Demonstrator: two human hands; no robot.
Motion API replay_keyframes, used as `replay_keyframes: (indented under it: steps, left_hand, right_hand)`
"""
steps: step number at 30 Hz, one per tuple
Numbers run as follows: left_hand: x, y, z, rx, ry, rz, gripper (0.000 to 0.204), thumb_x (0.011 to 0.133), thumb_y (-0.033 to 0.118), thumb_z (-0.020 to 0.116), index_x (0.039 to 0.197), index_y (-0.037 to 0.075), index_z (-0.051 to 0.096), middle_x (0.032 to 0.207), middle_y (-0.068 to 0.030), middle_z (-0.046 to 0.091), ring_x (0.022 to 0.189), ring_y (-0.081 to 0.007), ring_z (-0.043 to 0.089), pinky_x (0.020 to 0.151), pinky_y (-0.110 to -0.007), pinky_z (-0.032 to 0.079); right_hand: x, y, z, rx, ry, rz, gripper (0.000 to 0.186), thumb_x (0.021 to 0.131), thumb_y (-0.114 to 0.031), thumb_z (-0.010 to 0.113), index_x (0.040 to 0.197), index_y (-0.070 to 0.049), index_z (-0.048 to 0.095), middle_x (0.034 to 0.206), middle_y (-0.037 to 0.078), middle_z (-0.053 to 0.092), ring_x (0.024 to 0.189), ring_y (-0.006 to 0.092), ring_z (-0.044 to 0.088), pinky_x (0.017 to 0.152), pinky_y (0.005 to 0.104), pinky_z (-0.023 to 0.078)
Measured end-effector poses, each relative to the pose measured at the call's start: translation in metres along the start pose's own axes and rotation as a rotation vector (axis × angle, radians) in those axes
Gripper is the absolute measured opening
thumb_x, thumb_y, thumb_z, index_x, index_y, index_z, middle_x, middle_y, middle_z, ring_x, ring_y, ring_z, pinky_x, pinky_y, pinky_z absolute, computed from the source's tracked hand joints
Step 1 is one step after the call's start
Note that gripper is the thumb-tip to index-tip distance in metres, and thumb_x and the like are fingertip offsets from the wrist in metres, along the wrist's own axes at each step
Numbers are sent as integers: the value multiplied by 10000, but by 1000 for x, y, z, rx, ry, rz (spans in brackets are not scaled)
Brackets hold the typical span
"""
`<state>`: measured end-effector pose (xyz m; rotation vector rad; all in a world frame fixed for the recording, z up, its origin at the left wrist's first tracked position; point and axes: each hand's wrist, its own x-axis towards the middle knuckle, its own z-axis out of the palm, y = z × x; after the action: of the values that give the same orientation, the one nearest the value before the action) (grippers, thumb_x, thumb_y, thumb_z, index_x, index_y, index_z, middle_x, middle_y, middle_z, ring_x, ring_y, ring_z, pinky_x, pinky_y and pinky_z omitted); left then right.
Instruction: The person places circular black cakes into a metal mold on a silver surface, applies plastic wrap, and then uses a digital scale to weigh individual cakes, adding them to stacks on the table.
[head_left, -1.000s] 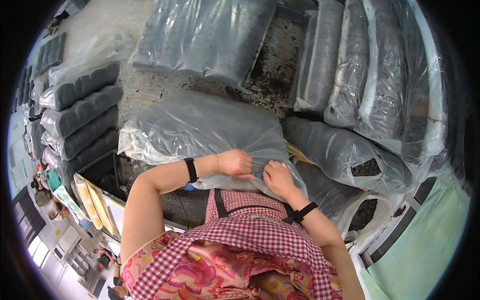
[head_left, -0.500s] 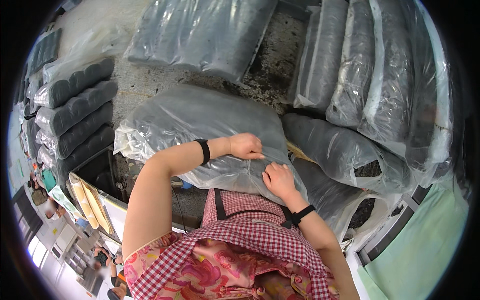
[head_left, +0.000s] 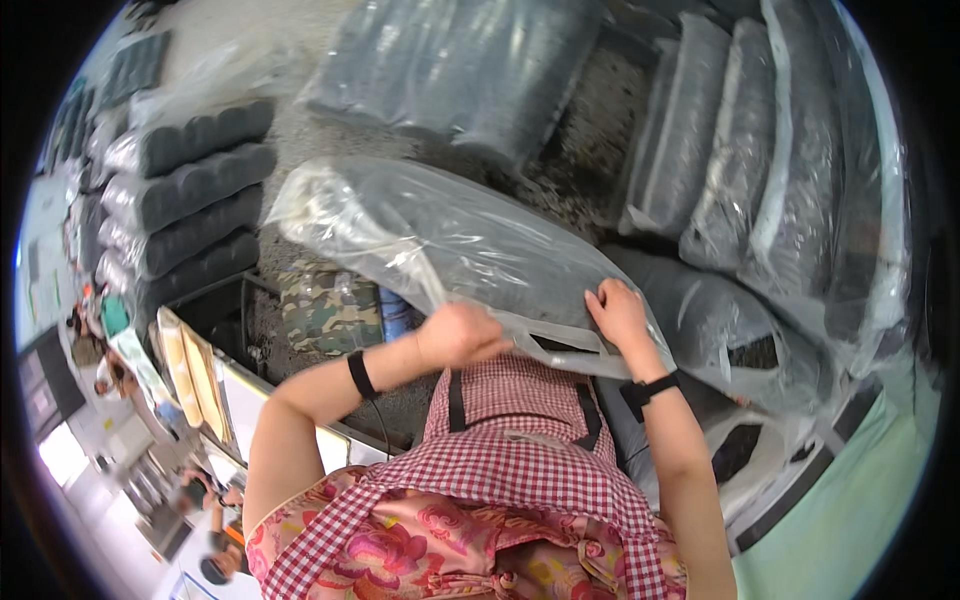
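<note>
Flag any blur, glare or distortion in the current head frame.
Head view: motion blur softens the left hand, the right hand looks sharper; head view: glare streaks the clear plastic bag; head view: the window at lower left is washed out, and the fisheye rim fades to black.

A bright window [head_left: 63, 453] glows at the far lower left, beyond the grey, dark-stained surface [head_left: 312, 132] above

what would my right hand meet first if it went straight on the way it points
Your right hand would likely first meet the plastic-wrapped grey bundle right in front of it, though the exact depth is hard to judge.
</note>
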<state>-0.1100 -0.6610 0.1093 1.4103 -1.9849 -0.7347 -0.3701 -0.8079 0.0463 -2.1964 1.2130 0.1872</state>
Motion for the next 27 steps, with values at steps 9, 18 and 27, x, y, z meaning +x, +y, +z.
replay_keyframes:
  steps: [9, 18, 27]
  left_hand:
    - [-144, -33, 64, -717, 972, -1198, 175, 817, 72, 605, 984, 41, 563, 882, -47, 583, 837, -184, 557, 730, -351, 448]
    - [-54, -71, -86, 491, -41, -22, 358, 660, 145, 685, 999, 110, 575, 1057, -70, 557, 1036, -266, 514, 929, -429, 387]
    - [-66, -153, -77, 114, -562, 659, 212, 810, 283, 594, 756, 86, 538, 761, -74, 580, 779, -271, 579, 677, -413, 440]
  right_hand:
    - [1, -162, 30, -87, -94, -550, 507, 757, -155, 655, 1201, -29, 447, 1041, 171, 566, 897, 320, 591, 774, 408, 487]
    - [9, -191, 1, 73, -608, -523, 214, 752, -157, 596, 916, -20, 612, 841, 158, 625, 812, 359, 601, 709, 428, 475]
    - [32, -217, 108, 241, -17, -326, 220, 754, -138, 663, 908, -33, 545, 880, 143, 549, 848, 322, 564, 752, 413, 468]
